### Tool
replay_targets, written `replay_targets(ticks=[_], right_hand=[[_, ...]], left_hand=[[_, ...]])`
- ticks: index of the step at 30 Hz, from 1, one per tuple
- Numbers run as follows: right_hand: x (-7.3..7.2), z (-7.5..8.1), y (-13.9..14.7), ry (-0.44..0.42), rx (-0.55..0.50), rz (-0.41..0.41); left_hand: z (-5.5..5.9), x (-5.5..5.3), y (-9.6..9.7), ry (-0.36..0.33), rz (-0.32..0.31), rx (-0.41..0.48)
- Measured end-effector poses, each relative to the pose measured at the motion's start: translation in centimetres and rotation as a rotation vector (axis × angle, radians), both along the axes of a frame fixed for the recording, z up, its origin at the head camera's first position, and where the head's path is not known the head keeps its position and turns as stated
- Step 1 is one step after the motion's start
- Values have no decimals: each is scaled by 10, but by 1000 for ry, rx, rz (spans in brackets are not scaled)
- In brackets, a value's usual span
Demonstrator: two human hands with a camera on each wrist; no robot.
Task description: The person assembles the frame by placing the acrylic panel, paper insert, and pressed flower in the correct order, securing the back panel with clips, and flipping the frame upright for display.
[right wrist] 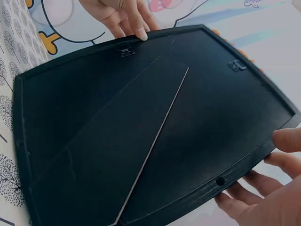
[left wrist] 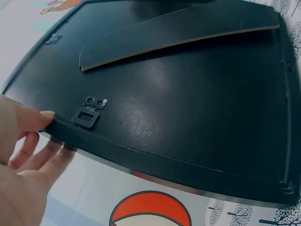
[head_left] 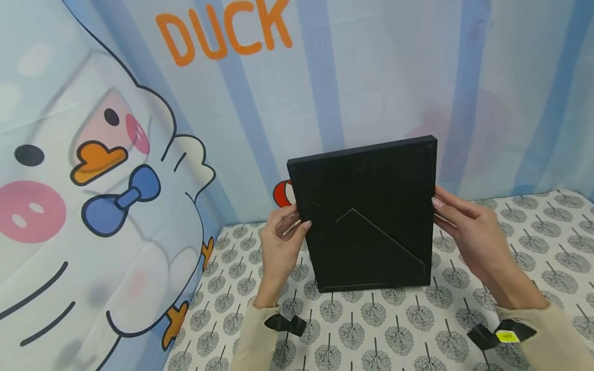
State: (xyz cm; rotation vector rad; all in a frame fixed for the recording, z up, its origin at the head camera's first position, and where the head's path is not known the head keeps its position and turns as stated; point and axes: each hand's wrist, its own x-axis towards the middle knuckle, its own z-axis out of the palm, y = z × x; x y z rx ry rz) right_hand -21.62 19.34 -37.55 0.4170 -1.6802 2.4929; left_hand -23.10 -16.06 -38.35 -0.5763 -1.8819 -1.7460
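A black picture frame [head_left: 371, 242] stands nearly upright on the patterned cloth, its back facing me. My left hand [head_left: 283, 242] grips its left edge, thumb on the back and fingers behind. The right edge is held by my right hand [head_left: 473, 232] in the same manner. A slanting easel stand [right wrist: 117, 136] lies along the back, its long edge a little raised in the left wrist view. Small metal hangers [left wrist: 89, 113] sit near the rim. The front of the picture frame is hidden from me.
A tablecloth [head_left: 352, 330] printed with grey trees covers the surface. Behind it hangs a blue-striped curtain [head_left: 380, 77] with the word DUCK and a large cartoon duck [head_left: 139, 257] on the left. Dark camera straps [head_left: 501, 335] are on both wrists.
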Motion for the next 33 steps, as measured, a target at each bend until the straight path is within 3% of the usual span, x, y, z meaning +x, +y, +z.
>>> replay_targets(ticks=[7,10,12,15,18,20,22,25,27,30,33], right_hand=[[0,0,0,41,-40,-6],[0,1,-1,45,4,-25],[2,2,-1,34,108,-73],[7,4,-5,46,398,-236],[12,1,-18,159,630,-502],[13,-3,-30,313,667,-663],[13,-8,-40,464,684,-751],[12,-13,-48,622,787,-733],[13,-15,-51,636,885,-667],[15,-16,-51,558,1003,-529],[16,-14,-50,433,1052,-404]], left_hand=[[0,2,1,-44,-52,20],[0,2,2,-61,-49,10],[0,0,2,-77,-44,-2],[-2,-2,3,-103,-23,-43],[-3,-2,4,-108,11,-105],[-4,-1,4,-97,36,-143],[-4,-1,4,-91,52,-163],[-3,0,4,-96,65,-172],[-2,0,4,-101,75,-182],[-1,1,3,-107,89,-204],[0,0,1,-103,87,-215]])
